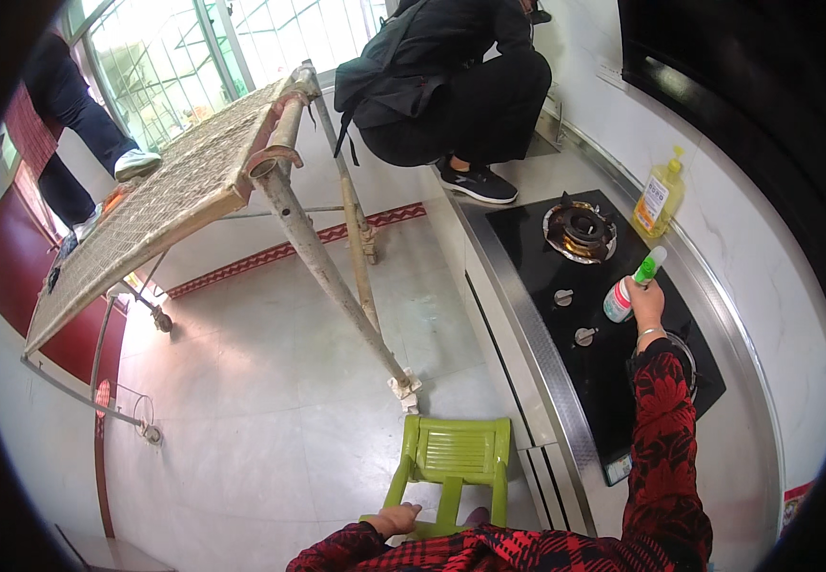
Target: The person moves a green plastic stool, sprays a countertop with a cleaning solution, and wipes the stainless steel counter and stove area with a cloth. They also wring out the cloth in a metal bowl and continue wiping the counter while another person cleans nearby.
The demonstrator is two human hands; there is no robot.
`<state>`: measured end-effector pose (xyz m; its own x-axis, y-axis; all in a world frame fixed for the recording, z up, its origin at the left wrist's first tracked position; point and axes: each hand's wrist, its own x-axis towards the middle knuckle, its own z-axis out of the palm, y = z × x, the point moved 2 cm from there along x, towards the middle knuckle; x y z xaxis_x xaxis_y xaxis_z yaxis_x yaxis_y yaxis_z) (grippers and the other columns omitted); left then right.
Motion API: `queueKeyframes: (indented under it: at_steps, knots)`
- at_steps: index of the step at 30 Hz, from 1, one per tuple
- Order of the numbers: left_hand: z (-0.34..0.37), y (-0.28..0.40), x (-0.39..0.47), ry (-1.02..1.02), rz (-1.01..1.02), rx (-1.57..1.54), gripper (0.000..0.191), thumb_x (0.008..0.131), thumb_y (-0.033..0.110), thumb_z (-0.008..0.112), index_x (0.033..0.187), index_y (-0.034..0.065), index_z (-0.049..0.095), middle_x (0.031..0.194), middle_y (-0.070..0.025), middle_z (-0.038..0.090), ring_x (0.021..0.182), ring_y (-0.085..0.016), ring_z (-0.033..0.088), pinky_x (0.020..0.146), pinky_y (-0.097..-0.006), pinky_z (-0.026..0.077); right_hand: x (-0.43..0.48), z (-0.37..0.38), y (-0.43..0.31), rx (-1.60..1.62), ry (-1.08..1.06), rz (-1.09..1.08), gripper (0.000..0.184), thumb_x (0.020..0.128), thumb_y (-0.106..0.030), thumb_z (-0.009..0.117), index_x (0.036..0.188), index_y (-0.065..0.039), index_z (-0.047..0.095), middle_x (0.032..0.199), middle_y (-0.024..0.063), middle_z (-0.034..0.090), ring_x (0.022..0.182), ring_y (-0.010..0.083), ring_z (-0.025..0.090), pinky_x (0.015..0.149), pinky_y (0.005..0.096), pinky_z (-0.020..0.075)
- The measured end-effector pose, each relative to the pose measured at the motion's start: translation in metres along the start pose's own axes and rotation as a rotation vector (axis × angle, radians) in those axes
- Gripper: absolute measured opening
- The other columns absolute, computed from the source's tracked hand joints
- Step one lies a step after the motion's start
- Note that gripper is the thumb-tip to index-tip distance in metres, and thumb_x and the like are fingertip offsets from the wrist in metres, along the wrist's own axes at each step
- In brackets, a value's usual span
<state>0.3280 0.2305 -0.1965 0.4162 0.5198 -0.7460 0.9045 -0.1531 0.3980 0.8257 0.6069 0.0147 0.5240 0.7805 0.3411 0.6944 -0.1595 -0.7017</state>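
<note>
My right hand (pixel 647 307) is closed around a white spray bottle (pixel 619 300) with a green trigger head and a red band on its label, over the black glass gas hob (pixel 577 372). Behind the bottle is a burner (pixel 579 230) ringed with foil; a second burner is partly hidden by my right forearm. Two knobs (pixel 563 297) sit on the hob's left side. My left hand (pixel 400 518) is low in the view, beside a green plastic chair (pixel 464 447), fingers partly extended and holding nothing visible; whether it touches the chair I cannot tell.
A yellow pump bottle (pixel 659 193) stands against the wall behind the hob. A person in black (pixel 448 93) squats on the counter beyond it. A metal scaffold (pixel 170 186) on wheels stands at the left, another person's legs (pixel 91 129) on its mesh platform. A black range hood (pixel 734 129) overhangs the right.
</note>
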Motion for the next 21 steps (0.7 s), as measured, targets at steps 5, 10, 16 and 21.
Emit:
queueKeyframes:
  at_steps: [5,10,16,21]
  knots:
    - [0.014,-0.012,-0.005,0.017,0.035,-0.004,0.033,0.08,0.027,0.052,0.11,0.0135,0.052,0.1,-0.0183,0.059,0.095,-0.035,0.057,0.082,-0.0429,0.045,-0.002,-0.005,0.0,0.029,-0.004,-0.022,0.057,0.068,-0.043,0.068,0.102,0.002,0.056,0.093,0.0228,0.062,0.09,0.0376,0.059,0.077,0.0401,0.0455]
    - [0.007,-0.019,-0.012,-0.04,0.066,0.07,0.031,0.084,0.028,0.046,0.11,0.0127,0.052,0.103,-0.0172,0.059,0.093,-0.035,0.058,0.079,-0.0428,0.046,-0.028,-0.04,-0.036,0.167,0.091,-0.024,0.071,0.077,-0.042,0.06,0.121,0.01,0.041,0.12,0.0288,0.048,0.11,0.0351,0.05,0.093,0.036,0.0385]
    - [-0.017,-0.025,-0.03,0.012,0.151,0.148,0.042,0.08,0.018,0.048,0.12,0.0076,0.044,0.105,-0.0215,0.055,0.096,-0.037,0.057,0.077,-0.0444,0.048,-0.182,-0.103,-0.086,0.404,-0.145,-0.266,0.033,0.086,-0.016,0.057,0.113,0.001,0.052,0.09,0.0073,0.061,0.082,0.0097,0.056,0.077,0.0226,0.0442]
    - [-0.029,-0.046,-0.029,-0.08,0.296,0.288,0.053,0.081,0.04,0.052,0.119,0.0034,0.044,0.105,-0.0205,0.054,0.094,-0.036,0.057,0.076,-0.0424,0.048,-0.419,-0.131,-0.059,0.178,-0.567,0.021,0.029,0.084,-0.014,0.058,0.11,-0.001,0.055,0.092,0.007,0.061,0.08,0.0128,0.056,0.074,0.026,0.0456]
